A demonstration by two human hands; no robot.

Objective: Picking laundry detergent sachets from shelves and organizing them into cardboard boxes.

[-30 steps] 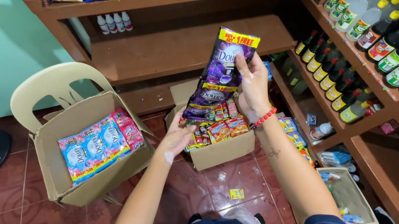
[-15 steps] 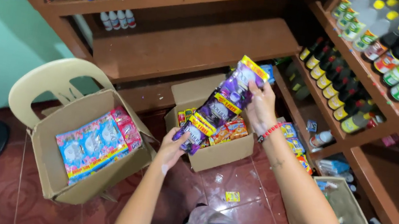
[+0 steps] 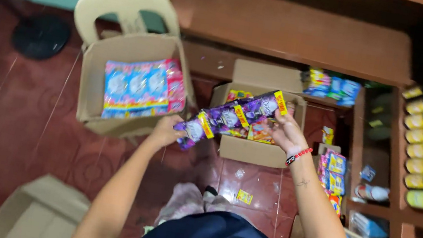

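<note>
The strip of purple sachets (image 3: 232, 118) has swung down from near upright to almost level, stretched over the open carton (image 3: 252, 150) on the floor. The left hand (image 3: 165, 132) pinches its lower left end; the right hand (image 3: 284, 129) grips its upper right end, fingers closed around it.

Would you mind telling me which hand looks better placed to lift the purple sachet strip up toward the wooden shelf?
Probably the right hand: it grips the upper end of the purple sachet strip, nearest the wooden shelf. The left hand holds the lower end, beside the box on the chair.
</note>
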